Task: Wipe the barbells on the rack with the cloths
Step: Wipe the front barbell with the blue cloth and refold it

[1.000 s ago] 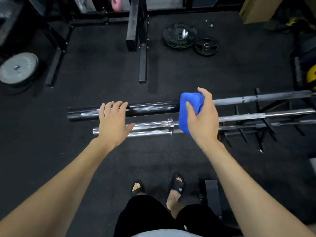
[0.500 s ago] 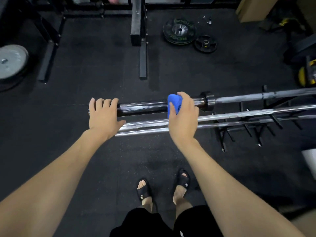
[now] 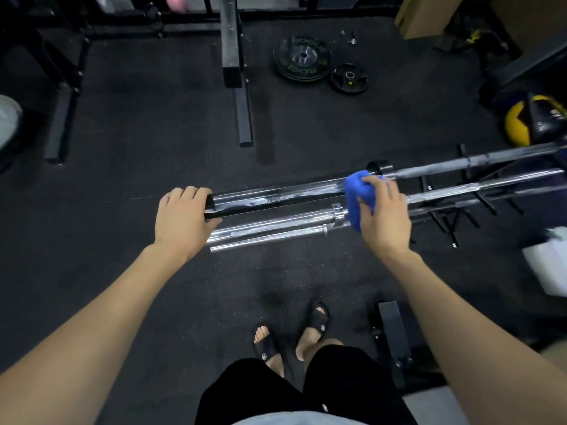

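Where the right hand (image 3: 385, 216) curls over the blue cloth (image 3: 357, 199), its grip bunches the fabric against the sleeve of the top barbell (image 3: 276, 194), close to the dark collar; the palm side and the part of the cloth under the fingers are hidden. The left hand (image 3: 181, 219) wraps the free end of that same sleeve, fingers bent over the top and thumb on the near side, so the bar's end face cannot be seen. Pale smears show along the dark sleeve between the two hands. Just below lie two chrome barbells (image 3: 270, 222), side by side, their right parts passing behind the right hand and cloth. All three bars run to the right onto a low black rack (image 3: 454, 216), whose far end is cut off by the picture's edge. On the black rubber floor (image 3: 153, 142) beyond lie two weight plates (image 3: 302, 58), the lettering on the larger too blurred to read. A yellow and black ball (image 3: 532, 121) sits at the right, partly hidden. The person's sandalled feet (image 3: 291, 335) show at the bottom.
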